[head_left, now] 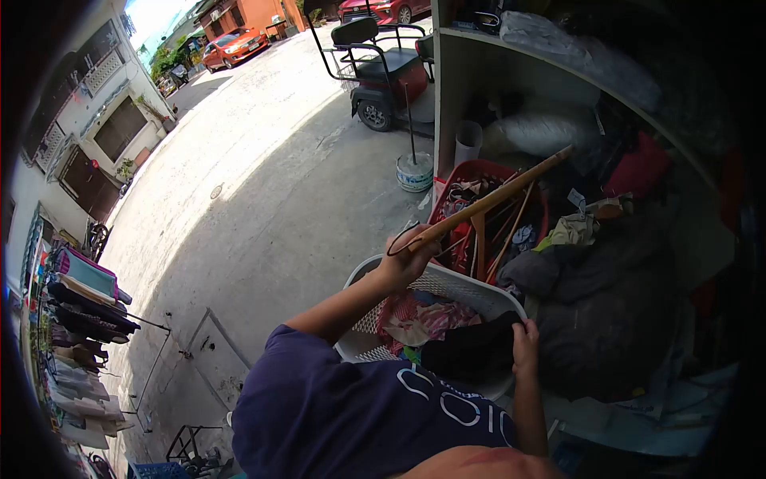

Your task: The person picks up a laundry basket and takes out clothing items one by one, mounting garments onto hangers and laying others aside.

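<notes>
My left hand (pixel 405 259) is closed around the near end of a long wooden stick (pixel 499 195), with a dark loop at that end. The stick slants up to the right, above a red basket (pixel 538 180). My right hand (pixel 525 345) is closed at the right rim of a white plastic laundry basket (pixel 359 315), beside a black cloth (pixel 471 347). Pink-and-white patterned clothes (pixel 423 323) lie in the white basket, left of the black cloth. Inside the red basket are clothes and several thin wooden sticks (pixel 511 231).
Dark clothes (pixel 598 295) are piled to the right, below a shelf (pixel 574 64) holding plastic-wrapped bundles. Ahead stand a weighted pole base (pixel 415 172) and a three-wheeled vehicle (pixel 383 68). Laundry (pixel 88 311) hangs at the left, near a metal frame (pixel 215 335) on the concrete.
</notes>
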Motion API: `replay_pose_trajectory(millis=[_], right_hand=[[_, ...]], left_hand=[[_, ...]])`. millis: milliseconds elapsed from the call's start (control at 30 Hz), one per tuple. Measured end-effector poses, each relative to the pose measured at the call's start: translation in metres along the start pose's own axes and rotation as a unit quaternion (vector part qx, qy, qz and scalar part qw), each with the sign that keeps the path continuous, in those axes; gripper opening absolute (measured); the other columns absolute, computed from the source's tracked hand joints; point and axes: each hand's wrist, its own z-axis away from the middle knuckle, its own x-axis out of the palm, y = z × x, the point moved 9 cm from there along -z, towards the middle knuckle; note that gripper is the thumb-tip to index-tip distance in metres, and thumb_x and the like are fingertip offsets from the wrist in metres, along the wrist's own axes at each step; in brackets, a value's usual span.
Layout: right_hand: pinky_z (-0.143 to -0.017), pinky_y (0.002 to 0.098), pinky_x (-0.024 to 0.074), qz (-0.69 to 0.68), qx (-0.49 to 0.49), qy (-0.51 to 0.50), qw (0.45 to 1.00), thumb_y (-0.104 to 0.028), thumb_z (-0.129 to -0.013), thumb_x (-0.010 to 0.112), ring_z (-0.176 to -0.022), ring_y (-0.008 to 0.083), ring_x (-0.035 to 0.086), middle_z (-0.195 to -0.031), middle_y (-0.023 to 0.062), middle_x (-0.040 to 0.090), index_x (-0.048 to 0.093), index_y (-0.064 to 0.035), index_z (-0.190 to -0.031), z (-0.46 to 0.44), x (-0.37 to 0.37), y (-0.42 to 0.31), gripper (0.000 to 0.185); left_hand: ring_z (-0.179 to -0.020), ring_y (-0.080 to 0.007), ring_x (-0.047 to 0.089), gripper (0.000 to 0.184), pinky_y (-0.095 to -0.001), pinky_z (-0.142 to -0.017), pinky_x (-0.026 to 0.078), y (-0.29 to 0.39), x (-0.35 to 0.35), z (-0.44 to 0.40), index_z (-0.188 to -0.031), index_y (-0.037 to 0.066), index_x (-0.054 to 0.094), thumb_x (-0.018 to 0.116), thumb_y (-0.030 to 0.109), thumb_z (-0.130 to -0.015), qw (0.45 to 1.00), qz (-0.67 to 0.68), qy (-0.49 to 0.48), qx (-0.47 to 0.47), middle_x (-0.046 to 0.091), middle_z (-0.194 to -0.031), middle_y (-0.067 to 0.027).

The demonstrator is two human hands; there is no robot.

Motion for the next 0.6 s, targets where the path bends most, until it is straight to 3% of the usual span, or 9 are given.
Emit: replay_pose_trajectory(millis=[33,100,167,267,433,467,567,600], right_hand=[[-0.077,0.0312,0.0445,-0.007,0.03,-0.003,1.0,-0.02,-0.087,0.054,-0.085,0.0184,0.056,-0.093,0.0106,0.059,0.056,0.0029,-0.103,-0.001,0.003,-0.007,0.028],[-0.072,0.0299,0.0431,-0.038,0.022,-0.02,0.999,-0.021,-0.086,0.056,-0.08,0.0147,0.053,-0.087,0.0068,0.057,0.057,0.0008,-0.097,-0.013,0.005,-0.009,0.024],[-0.066,0.0288,0.0412,-0.046,0.009,-0.028,0.999,-0.021,-0.086,0.057,-0.075,0.0116,0.051,-0.082,0.0035,0.055,0.057,-0.0008,-0.092,-0.031,0.003,-0.006,0.021],[-0.06,0.0274,0.0382,-0.014,-0.02,-0.033,0.999,-0.021,-0.085,0.059,-0.068,0.0085,0.047,-0.074,-0.0002,0.052,0.059,-0.0018,-0.084,-0.038,0.003,-0.024,0.019],[-0.058,0.0256,0.0402,0.109,-0.07,-0.045,0.99,-0.022,-0.086,0.062,-0.064,0.0069,0.05,-0.071,-0.0024,0.056,0.063,-0.0001,-0.083,-0.011,0.03,-0.069,0.022],[-0.055,0.0317,0.0417,0.151,-0.097,-0.005,0.984,-0.025,-0.082,0.067,-0.061,0.0143,0.057,-0.067,0.0077,0.058,0.062,0.0029,-0.079,-0.009,0.027,-0.081,0.028],[-0.059,0.0372,0.0458,0.302,-0.205,0.065,0.929,-0.024,-0.08,0.068,-0.065,0.0274,0.062,-0.073,0.0158,0.062,0.063,0.0033,-0.081,0.003,0.035,-0.116,0.028],[-0.064,0.042,0.0475,0.324,-0.305,0.077,0.892,-0.023,-0.077,0.07,-0.072,0.0363,0.062,-0.079,0.0189,0.063,0.064,0.003,-0.08,0.024,0.047,-0.139,0.027]], left_hand=[[-0.078,-0.0122,0.059,0.018,-0.0255,-0.07,0.047,0.013,-0.015,0.005,-0.105,-0.003,0.058,0.059,0.008,-0.091,1.0,-0.003,-0.016,0.023,0.064,-0.089,-0.0043],[-0.065,-0.0147,0.061,0.017,-0.0294,-0.062,0.047,0.013,-0.031,0.022,-0.104,0.001,0.059,0.061,0.011,-0.09,0.987,0.05,-0.112,-0.099,0.063,-0.074,-0.0091],[-0.062,-0.0166,0.059,0.018,-0.0306,-0.061,0.046,0.044,-0.042,0.038,-0.103,0.002,0.06,0.061,0.014,-0.09,0.973,-0.011,-0.217,-0.084,0.061,-0.071,-0.0094],[-0.06,-0.0159,0.057,0.018,-0.0294,-0.061,0.046,0.063,-0.053,0.068,-0.1,-0.002,0.061,0.062,0.013,-0.09,0.947,-0.077,-0.298,-0.092,0.058,-0.07,-0.0089],[-0.058,-0.0158,0.057,0.016,-0.0294,-0.057,0.046,0.076,-0.066,0.091,-0.093,-0.001,0.063,0.062,0.014,-0.09,0.948,-0.084,-0.29,-0.105,0.059,-0.068,-0.0081],[-0.058,-0.0159,0.057,0.016,-0.0294,-0.057,0.046,0.08,-0.072,0.092,-0.093,-0.001,0.063,0.063,0.015,-0.089,0.948,-0.096,-0.286,-0.105,0.059,-0.068,-0.0081],[-0.053,-0.0206,0.056,0.022,-0.0324,-0.053,0.043,0.077,-0.084,0.096,-0.105,0.004,0.062,0.065,0.016,-0.086,0.956,-0.092,-0.266,-0.087,0.056,-0.064,-0.0107],[-0.053,-0.0214,0.056,0.021,-0.0328,-0.054,0.043,0.079,-0.082,0.093,-0.104,0.004,0.062,0.065,0.016,-0.087,0.956,-0.095,-0.262,-0.088,0.056,-0.064,-0.0112]])
